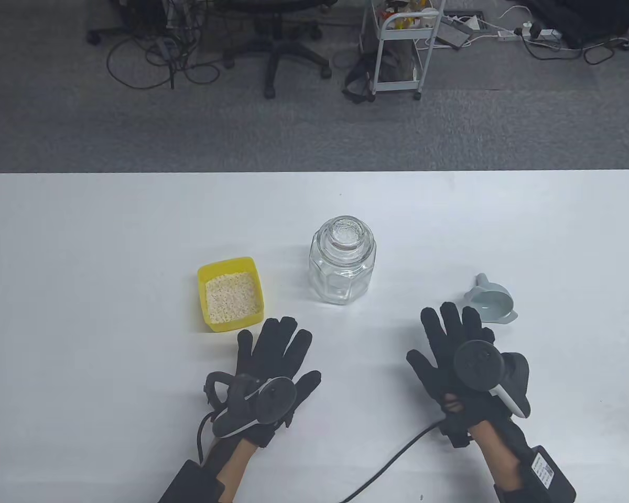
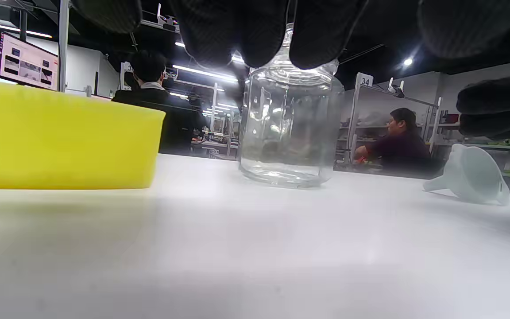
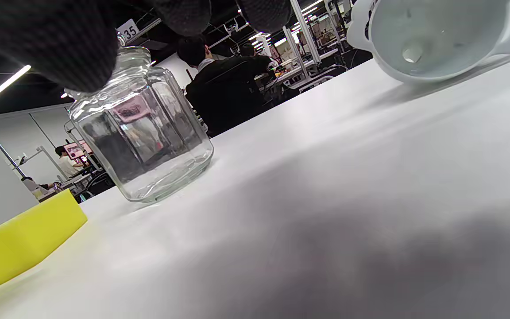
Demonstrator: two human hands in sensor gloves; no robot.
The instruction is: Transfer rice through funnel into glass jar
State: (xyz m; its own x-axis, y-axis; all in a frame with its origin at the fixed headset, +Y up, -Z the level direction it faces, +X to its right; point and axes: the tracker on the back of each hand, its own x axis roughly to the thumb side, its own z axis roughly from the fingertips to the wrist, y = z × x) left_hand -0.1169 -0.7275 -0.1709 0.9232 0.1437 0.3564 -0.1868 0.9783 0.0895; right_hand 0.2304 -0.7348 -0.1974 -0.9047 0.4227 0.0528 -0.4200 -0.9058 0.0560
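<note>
Square yellow plastic tub of white rice (image 1: 231,294) sitting far left; gloved left hand (image 1: 272,361) lying flat w/ fingers spread, empty. Faceted clear glass jar (image 1: 342,268) standing upright mid-table, lid on. Gloved right hand (image 1: 461,351) splayed, gripping nothing, just beside pale grey plastic funnel (image 1: 490,301) lying on its side.

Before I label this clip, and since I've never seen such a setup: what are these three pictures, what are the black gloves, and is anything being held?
These are a person's own hands in black sensor gloves, each with a tracker strapped to its back. The table view looks down from above; the other two come from cameras on each wrist, low over the table.

On the white table stand a yellow tub of rice, a lidded glass jar that looks empty, and a pale funnel lying on its side.

The left hand is spread flat near the tub, the right hand just short of the funnel. Neither has a grip on anything.
</note>
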